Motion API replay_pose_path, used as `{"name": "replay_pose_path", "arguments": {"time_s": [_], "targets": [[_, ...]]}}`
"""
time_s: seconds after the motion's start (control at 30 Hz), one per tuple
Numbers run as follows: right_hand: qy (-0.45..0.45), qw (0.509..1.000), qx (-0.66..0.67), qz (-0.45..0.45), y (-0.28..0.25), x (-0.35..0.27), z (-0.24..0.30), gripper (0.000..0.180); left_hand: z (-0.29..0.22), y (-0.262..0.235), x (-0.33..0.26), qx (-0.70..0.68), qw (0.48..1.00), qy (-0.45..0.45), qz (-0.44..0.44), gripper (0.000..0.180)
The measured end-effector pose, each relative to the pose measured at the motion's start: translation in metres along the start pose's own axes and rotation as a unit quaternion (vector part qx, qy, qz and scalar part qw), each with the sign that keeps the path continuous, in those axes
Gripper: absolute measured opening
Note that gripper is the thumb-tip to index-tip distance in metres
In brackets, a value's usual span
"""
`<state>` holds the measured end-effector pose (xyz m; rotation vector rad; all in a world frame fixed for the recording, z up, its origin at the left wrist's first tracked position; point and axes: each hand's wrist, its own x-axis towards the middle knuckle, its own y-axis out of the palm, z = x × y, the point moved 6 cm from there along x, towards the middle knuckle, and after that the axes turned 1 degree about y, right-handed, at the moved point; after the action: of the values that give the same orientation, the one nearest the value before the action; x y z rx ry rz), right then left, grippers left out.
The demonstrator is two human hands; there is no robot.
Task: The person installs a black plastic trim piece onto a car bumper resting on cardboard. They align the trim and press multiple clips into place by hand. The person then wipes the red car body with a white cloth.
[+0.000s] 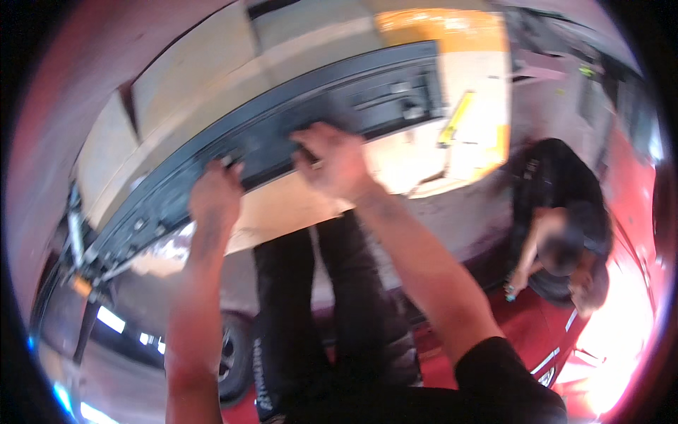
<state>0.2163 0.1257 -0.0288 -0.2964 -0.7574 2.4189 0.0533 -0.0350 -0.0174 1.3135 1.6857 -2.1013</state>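
Observation:
A long dark plastic trim panel (pixel 272 159) lies slantwise across the cardboard, with ribs and clips along its face. At its near edge, left of centre, my left hand (pixel 214 194) is closed, fingertips pinched at a small light piece (pixel 227 162) too blurred to name. Farther right, my right hand (pixel 335 161) reaches onto the panel's middle with curled fingers, a small thing I cannot make out between thumb and fingers. A yellow utility knife, or a similar slim yellow tool (pixel 459 118), rests beyond the panel's right end.
Cardboard (pixel 282 208) lies under the panel, with orange tape (pixel 452 27) at the far right. A co-worker in black (pixel 565 177) crouches at right beside a red car (pixel 508 339). A metal stand (pixel 75 226) stands at left; a wheel (pixel 233 357) shows behind my left forearm.

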Motion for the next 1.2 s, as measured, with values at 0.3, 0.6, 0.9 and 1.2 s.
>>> {"name": "replay_pose_path", "arguments": {"time_s": [0.3, 0.6, 0.9, 1.2], "targets": [[0.395, 0.745, 0.537, -0.023, 0.026, -0.097, 0.084, 0.024, 0.027, -0.026, -0.139, -0.231, 0.958, 0.146, -0.088, 0.03], [0.461, 0.499, 0.733, -0.01, 0.063, -0.186, 0.144, 0.052, 0.006, 0.012, -0.198, -0.231, 0.913, 0.327, -0.073, 0.029], [0.481, 0.676, 0.558, -0.024, 0.048, -0.193, 0.14, 0.03, 0.005, 0.005, -0.198, -0.305, 0.9, 0.298, -0.088, 0.031], [0.507, 0.683, 0.524, -0.036, 0.053, -0.205, 0.139, 0.016, 0.021, 0.016, -0.201, -0.336, 0.902, 0.26, -0.07, 0.029]]}}
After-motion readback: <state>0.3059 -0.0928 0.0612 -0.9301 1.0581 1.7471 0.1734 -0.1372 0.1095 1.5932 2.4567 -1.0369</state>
